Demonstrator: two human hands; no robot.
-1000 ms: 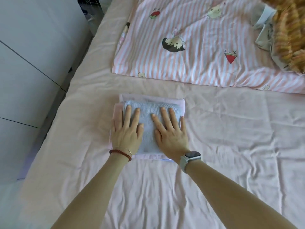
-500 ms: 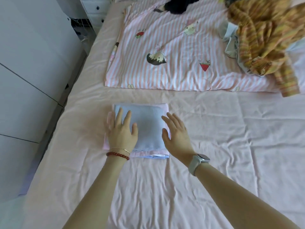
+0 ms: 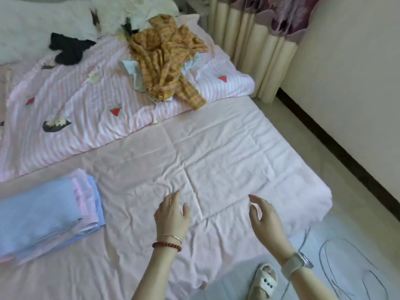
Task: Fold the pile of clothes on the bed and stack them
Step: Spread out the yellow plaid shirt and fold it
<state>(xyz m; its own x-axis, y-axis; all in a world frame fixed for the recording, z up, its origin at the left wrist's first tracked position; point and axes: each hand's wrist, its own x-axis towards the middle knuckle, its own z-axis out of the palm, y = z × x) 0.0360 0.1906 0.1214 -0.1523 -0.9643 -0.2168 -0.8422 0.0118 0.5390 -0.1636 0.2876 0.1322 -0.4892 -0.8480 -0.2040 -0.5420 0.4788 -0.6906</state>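
A folded stack (image 3: 43, 215) of light blue and pink clothes lies at the left on the pink bed sheet (image 3: 216, 161). An unfolded orange plaid garment (image 3: 164, 57) lies heaped at the back over pale blue cloth, on a striped pink quilt (image 3: 82, 109). A black garment (image 3: 67, 47) lies further back left. My left hand (image 3: 172, 215) hovers over the bare sheet, fingers apart, holding nothing. To its right, near the bed's edge, my right hand (image 3: 263, 215) is also open and empty. Both hands are well right of the stack.
A white fluffy blanket (image 3: 43, 20) covers the head of the bed. Curtains (image 3: 249, 40) hang at the back right by a cream wall. Tiled floor lies to the right, with a foot in a white sandal (image 3: 264, 280) and thin cables (image 3: 346, 267).
Both hands have lifted off the folded stack and moved right over the bare sheet. The view has swung right, so the stack now sits at the left.
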